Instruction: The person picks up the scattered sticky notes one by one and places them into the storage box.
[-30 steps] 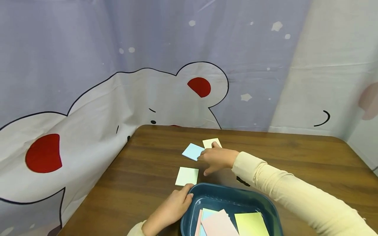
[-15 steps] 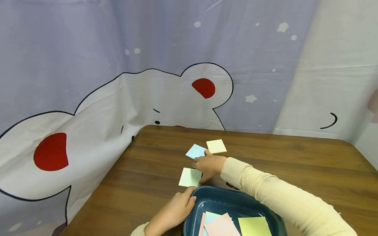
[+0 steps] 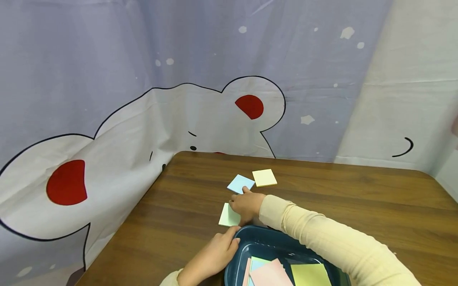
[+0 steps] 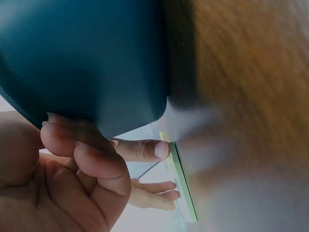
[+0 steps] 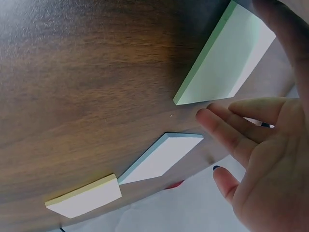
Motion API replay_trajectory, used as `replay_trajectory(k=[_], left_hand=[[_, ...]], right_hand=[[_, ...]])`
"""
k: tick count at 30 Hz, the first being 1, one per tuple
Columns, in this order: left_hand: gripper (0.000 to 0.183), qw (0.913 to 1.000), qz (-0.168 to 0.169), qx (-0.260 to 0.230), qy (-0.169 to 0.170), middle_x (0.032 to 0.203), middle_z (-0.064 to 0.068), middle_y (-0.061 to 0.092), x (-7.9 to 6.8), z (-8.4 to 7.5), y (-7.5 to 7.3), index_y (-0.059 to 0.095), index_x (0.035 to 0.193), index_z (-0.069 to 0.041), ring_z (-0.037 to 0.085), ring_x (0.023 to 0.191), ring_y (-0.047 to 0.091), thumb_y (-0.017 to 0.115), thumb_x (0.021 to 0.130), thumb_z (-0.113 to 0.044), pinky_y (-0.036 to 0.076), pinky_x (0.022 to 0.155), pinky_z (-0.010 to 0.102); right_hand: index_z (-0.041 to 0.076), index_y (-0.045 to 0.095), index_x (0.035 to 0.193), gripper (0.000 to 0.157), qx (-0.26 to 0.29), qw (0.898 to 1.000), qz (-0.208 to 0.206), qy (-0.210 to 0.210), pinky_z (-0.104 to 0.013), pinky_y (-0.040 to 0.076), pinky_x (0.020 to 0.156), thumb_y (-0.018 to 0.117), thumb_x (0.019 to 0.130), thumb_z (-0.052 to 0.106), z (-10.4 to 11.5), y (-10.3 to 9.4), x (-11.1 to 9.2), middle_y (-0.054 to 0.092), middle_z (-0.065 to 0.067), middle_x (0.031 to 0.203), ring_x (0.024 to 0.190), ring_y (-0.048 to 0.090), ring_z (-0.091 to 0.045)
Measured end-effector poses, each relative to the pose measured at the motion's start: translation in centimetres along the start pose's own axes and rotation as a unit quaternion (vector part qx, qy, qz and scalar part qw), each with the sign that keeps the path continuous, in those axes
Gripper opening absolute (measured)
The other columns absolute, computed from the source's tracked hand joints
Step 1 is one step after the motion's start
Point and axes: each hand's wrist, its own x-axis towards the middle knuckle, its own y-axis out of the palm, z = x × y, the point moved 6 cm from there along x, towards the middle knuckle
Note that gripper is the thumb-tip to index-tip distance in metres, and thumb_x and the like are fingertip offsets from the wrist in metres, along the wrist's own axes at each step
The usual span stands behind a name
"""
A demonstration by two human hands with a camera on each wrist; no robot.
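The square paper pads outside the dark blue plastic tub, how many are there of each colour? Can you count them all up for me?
Pale green square paper pad: 1
Light blue square paper pad: 1
Pale yellow square paper pad: 1
Total: 3

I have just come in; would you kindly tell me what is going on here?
A person's left hand grips the dark blue bin by its rim. The right hand is at the green note pad; firm contact is hard to confirm. The blue pad and yellow pad lie farther back on the table. Pink pads are inside the bin.
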Motion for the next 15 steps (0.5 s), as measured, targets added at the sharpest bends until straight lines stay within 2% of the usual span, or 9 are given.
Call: replay_trajectory(k=[3,7,10,15], left_hand=[[0.034,1.0000,0.003,-0.002,-0.005,0.060,-0.007,0.047,0.01,0.04,0.08,0.045,0.125,-0.006,0.005,0.067,0.053,0.040,0.097,-0.023,0.044,0.063,0.027],[0.033,0.9999,-0.005,0.011,-0.002,0.077,0.003,0.062,-0.07,-0.13,-0.02,0.046,0.124,-0.007,0.011,0.076,0.059,0.042,0.096,-0.024,0.047,0.065,0.030],[0.032,0.9997,-0.013,0.019,0.003,0.088,0.009,0.065,-0.09,-0.21,-0.09,0.047,0.123,-0.008,0.015,0.082,0.061,0.043,0.096,-0.024,0.048,0.066,0.032],[0.032,0.9996,-0.017,0.021,0.005,0.087,0.008,0.064,-0.07,-0.20,-0.03,0.047,0.123,-0.007,0.014,0.082,0.061,0.043,0.096,-0.024,0.048,0.066,0.032]], right_hand=[[0.013,0.056,0.121,0.068,-0.006,1.000,0.012,0.006,-0.031,0.030,0.079,0.069,0.069,0.055,0.06,0.41,0.17,0.056,0.005,0.110,0.095,0.049,-0.007],[0.013,0.053,0.124,0.070,-0.010,1.000,0.022,0.018,-0.032,0.030,0.083,0.069,0.069,0.054,-0.01,0.91,0.34,0.055,0.005,0.114,0.100,0.049,-0.008],[0.012,0.053,0.124,0.071,-0.009,1.000,0.023,0.019,-0.034,0.031,0.087,0.071,0.069,0.052,0.00,0.98,0.46,0.055,0.003,0.114,0.101,0.050,-0.009],[0.010,0.053,0.124,0.071,0.004,1.000,0.022,0.018,-0.036,0.031,0.089,0.073,0.068,0.050,0.08,0.96,0.61,0.056,0.002,0.113,0.099,0.053,-0.010]])
